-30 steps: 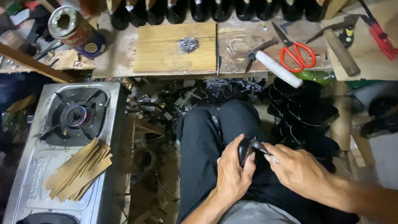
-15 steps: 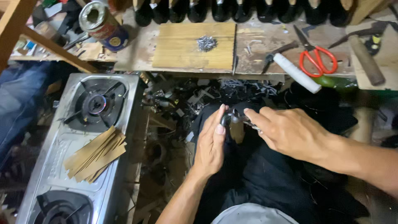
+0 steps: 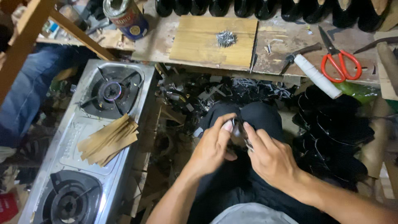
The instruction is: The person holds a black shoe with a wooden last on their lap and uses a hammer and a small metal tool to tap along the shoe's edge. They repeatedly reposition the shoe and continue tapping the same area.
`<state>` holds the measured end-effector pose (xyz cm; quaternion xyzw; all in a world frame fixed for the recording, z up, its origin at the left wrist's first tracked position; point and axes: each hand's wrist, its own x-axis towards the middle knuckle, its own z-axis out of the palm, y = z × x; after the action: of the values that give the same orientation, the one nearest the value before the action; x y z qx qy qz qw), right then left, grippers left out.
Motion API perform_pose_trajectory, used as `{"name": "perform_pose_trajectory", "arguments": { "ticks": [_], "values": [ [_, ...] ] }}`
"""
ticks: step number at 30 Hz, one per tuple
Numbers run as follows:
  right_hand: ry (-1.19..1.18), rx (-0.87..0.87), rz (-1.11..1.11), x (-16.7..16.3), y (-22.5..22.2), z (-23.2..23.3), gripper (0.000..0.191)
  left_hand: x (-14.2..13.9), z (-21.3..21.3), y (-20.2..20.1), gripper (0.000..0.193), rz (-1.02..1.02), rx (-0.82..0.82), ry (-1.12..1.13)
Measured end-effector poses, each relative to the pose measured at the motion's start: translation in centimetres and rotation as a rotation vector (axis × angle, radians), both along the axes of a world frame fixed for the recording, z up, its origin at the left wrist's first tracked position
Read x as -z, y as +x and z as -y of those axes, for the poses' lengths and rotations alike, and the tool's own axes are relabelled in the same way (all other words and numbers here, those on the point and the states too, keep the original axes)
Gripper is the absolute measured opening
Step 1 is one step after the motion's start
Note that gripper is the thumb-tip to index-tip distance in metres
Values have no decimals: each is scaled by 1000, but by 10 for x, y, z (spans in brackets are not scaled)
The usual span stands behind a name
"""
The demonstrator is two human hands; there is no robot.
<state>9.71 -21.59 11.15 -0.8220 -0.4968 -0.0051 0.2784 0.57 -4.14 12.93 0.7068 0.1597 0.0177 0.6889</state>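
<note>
My left hand (image 3: 213, 149) and my right hand (image 3: 269, 157) meet over my lap, on dark trousers. Both pinch a small dark piece (image 3: 237, 133) between their fingertips; a thin metal part shows at the right fingers. What the piece is exactly I cannot tell. A stack of black curved pieces (image 3: 336, 137) lies just right of my knee. On the low wooden bench (image 3: 282, 45) ahead sits a wooden board (image 3: 207, 39) with a small heap of nails (image 3: 226, 38).
A two-burner gas stove (image 3: 89, 137) stands at left with tan strips (image 3: 108, 139) on it. Red-handled scissors (image 3: 342, 62), a white-handled tool (image 3: 317, 74), a tin can (image 3: 125, 16) and a row of black shoes (image 3: 265, 7) lie ahead. Black scraps (image 3: 207, 93) litter the floor.
Both hands stayed together on the small dark piece, shifting slightly on my lap. The view tilted and moved, showing more of the stove and bench.
</note>
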Motion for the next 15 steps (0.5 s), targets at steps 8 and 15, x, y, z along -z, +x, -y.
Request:
{"name": "perform_pose_trajectory", "arguments": {
  "ticks": [8, 15],
  "values": [
    [-470, -119, -695, -53, 38, 22, 28, 5, 26, -6, 45, 108, -34, 386],
    [-710, -287, -98, -96, 51, 21, 72, 1, 21, -2, 49, 207, 129, 532]
  ]
}}
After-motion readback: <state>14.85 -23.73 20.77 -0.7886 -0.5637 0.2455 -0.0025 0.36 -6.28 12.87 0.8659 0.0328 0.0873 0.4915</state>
